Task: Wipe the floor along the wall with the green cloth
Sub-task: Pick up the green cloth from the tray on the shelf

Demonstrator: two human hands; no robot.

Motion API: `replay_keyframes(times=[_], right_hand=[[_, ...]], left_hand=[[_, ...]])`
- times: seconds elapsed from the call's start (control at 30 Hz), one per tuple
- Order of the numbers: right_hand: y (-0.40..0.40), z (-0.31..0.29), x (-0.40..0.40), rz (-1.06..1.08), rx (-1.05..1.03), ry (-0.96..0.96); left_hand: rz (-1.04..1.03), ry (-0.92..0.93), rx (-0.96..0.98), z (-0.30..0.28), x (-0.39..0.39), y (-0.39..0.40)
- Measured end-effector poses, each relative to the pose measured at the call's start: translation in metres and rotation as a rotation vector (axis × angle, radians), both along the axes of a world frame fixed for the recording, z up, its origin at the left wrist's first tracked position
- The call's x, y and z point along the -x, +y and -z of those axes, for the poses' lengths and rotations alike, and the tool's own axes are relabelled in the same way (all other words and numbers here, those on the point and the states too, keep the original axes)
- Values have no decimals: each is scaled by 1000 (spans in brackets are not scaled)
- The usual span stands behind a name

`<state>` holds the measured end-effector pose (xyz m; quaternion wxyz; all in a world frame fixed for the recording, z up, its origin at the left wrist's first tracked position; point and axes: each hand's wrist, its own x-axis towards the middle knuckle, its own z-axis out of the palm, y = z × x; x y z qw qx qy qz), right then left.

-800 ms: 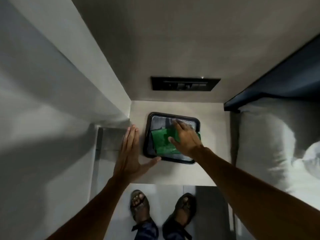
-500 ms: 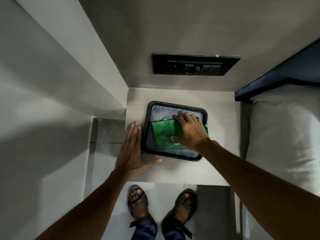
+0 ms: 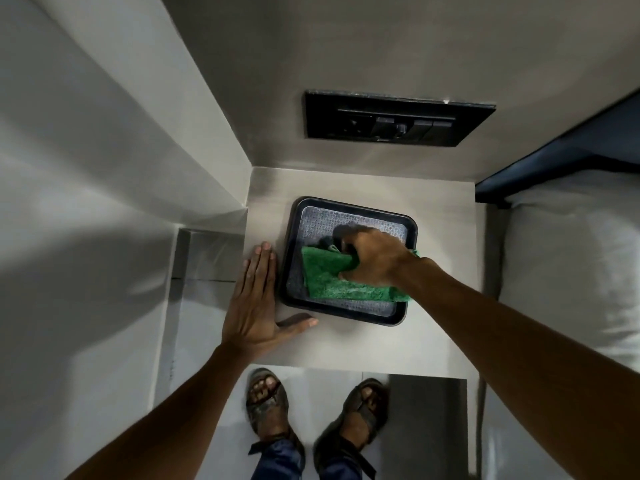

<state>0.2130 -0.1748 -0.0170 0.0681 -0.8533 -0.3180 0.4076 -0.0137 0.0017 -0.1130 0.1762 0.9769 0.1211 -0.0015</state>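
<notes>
A green cloth lies in a black tray on a pale bedside table. My right hand is over the tray with its fingers curled around the cloth's upper edge, bunching it. My left hand rests flat on the table top just left of the tray, fingers together and thumb spread toward the tray's near corner. A strip of grey floor runs along the wall to the left of the table.
A black switch panel is on the wall behind the table. A bed with a white pillow and dark headboard stands at right. White walls close in at left. My sandalled feet stand on the floor below the table.
My right hand has gone from lying flat on the cloth to closing its fingers on it, and the cloth has bunched up. My left hand has stayed flat beside the tray.
</notes>
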Motion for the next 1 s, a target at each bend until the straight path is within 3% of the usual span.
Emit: replay_keyframes(times=[0.33,0.57,0.77,0.9,1.0], right_hand=[[-4,-22,-6,58,31,152],[7,-84,9,189,-167,233],[56,-112,65,212,-367,274],[105,-105,121,141,-443,250],[138,-85,174,-58,-454,242]], left_hand=[[4,-8,81,-6,1,2],[-91,89,176,-32,33,1],[-210,54,174,-38,85,20],[-348,-13,189,-26,140,24],[-461,29,166,-5,193,23]])
